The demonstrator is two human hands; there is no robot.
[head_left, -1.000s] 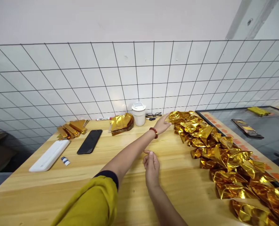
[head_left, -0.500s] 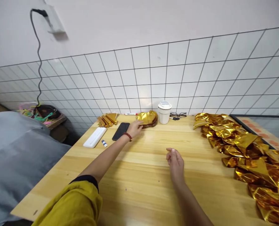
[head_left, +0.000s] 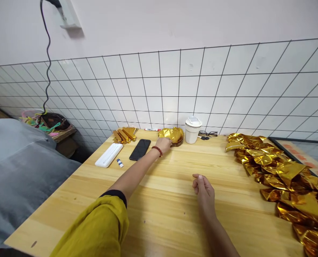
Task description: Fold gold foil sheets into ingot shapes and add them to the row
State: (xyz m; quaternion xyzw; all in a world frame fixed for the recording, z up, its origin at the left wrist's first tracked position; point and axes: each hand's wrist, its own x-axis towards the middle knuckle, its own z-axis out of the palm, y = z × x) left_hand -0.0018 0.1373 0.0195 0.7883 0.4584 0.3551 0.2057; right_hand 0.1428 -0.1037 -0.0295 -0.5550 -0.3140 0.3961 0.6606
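At the back of the wooden table [head_left: 175, 171], my left hand [head_left: 164, 144], with a red bead bracelet on its wrist, is at the near left edge of a stack of gold foil sheets [head_left: 172, 134]. Its fingers are bent down and closed on the foil edge; the fingertips are partly hidden. Nearer to me, my right hand [head_left: 204, 187] hovers over the bare wood, fingers curled and thumb pressed against them, with nothing visible in it. Left of my left hand lies a black phone [head_left: 140, 149].
Crumpled gold foil pieces [head_left: 279, 171] run down the right side by a dark-framed panel [head_left: 293, 153]. Along the back are a lidded white cup [head_left: 192, 131], glasses [head_left: 209, 134], a marker [head_left: 151, 129] and folded gold strips [head_left: 124, 135]. A white case [head_left: 109, 155] and a small tube [head_left: 120, 163] lie left.
My left hand has moved slightly right and its fingers have bent down onto the foil stack's edge. The view has shifted a little; my right hand keeps its curled pose.
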